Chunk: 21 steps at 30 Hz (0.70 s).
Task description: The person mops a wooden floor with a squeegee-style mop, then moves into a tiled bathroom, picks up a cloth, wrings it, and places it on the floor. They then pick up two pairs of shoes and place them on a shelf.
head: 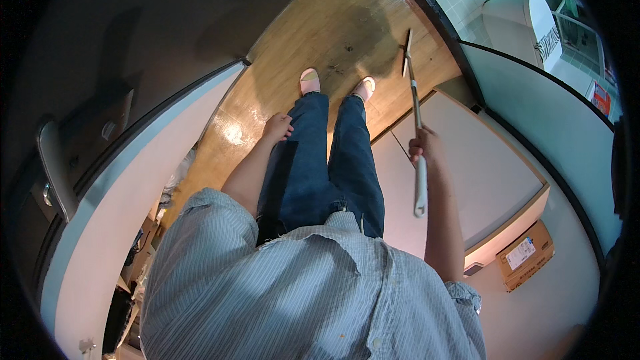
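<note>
My right hand (427, 148) grips the metal pole of a long-handled floor mop (415, 92), just above its pale grip end. The mop's narrow, bar-like head (407, 54) is over the wooden floor (295, 42), ahead of my right foot. Whether that head is a flat mop or a squeegee cannot be told from this angle. My left hand (278, 127) hangs beside my left thigh with its fingers curled; nothing shows in it. Both feet, in pale pink slippers (310, 81), stand on the floor.
To the right is a white cabinet (480, 155) with wood-coloured edging, and a cardboard box (526, 255) bearing a label lies near it. Beyond a dark frame, a tiled room holds a white toilet (515, 22). A dark door (150, 15) and a white partition (135, 175) flank the left.
</note>
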{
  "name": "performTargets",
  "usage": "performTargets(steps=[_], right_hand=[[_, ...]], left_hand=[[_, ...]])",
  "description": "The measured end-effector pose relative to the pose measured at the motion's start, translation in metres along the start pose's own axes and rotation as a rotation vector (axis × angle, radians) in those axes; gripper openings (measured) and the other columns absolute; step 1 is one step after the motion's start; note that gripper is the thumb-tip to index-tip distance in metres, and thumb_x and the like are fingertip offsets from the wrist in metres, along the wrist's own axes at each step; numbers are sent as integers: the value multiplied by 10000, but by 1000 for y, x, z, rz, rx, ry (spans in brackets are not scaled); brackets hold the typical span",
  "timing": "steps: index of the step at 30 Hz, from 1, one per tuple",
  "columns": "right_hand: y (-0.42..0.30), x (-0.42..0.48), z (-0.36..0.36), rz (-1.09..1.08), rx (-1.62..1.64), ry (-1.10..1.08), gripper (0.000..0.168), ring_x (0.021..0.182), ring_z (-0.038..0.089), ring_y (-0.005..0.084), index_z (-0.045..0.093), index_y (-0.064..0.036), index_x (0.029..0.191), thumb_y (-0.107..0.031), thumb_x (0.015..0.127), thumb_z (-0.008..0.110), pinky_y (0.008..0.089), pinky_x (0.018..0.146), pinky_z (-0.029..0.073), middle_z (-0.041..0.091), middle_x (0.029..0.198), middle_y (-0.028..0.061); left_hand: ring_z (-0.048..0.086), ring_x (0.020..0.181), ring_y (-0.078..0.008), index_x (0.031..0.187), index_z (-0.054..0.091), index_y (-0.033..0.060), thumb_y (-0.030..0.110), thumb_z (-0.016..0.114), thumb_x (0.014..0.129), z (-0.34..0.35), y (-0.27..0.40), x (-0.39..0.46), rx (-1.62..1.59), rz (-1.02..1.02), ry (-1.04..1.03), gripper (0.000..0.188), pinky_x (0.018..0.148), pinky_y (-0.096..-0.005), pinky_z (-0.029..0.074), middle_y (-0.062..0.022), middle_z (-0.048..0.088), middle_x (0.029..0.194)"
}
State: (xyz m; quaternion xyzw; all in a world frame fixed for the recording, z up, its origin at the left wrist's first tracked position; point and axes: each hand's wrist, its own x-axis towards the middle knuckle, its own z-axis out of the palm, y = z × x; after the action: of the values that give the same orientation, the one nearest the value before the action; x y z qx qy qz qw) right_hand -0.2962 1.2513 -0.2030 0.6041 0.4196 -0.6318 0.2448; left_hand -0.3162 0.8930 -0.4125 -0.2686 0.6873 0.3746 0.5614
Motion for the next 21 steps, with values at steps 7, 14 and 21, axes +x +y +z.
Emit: performTargets(steps=[7, 14, 21], right_hand=[[39, -28, 63, -5, -105, -79, 364, 288, 349, 97, 285, -83, 1261, -140, 904, 327, 243, 250, 371, 330, 493, 1], [28, -66, 52, 7, -127, -65, 380, 280, 305, 72, 360, -135, 1296, -173, 919, 336, 226, 238, 291, 318, 461, -26], [-10, -5, 38, -243, -467, 91, 393, 346, 402, 106, 369, -154, 1296, -224, 911, 395, 254, 291, 360, 405, 503, 24]], left_hand=[[561, 580, -122, 983, 526, 81, 271, 436, 863, 22, 18, -5, -80, 64, -67, 242, 479, -253, 463, -59, 603, 750], [554, 598, -114, 1025, 528, 96, 271, 431, 857, 15, 18, -6, -104, 77, -70, 261, 491, -241, 459, -59, 593, 778], [554, 597, -114, 1017, 530, 96, 276, 437, 852, -4, 3, -15, -114, 15, -12, 261, 498, -249, 464, -59, 597, 772]])
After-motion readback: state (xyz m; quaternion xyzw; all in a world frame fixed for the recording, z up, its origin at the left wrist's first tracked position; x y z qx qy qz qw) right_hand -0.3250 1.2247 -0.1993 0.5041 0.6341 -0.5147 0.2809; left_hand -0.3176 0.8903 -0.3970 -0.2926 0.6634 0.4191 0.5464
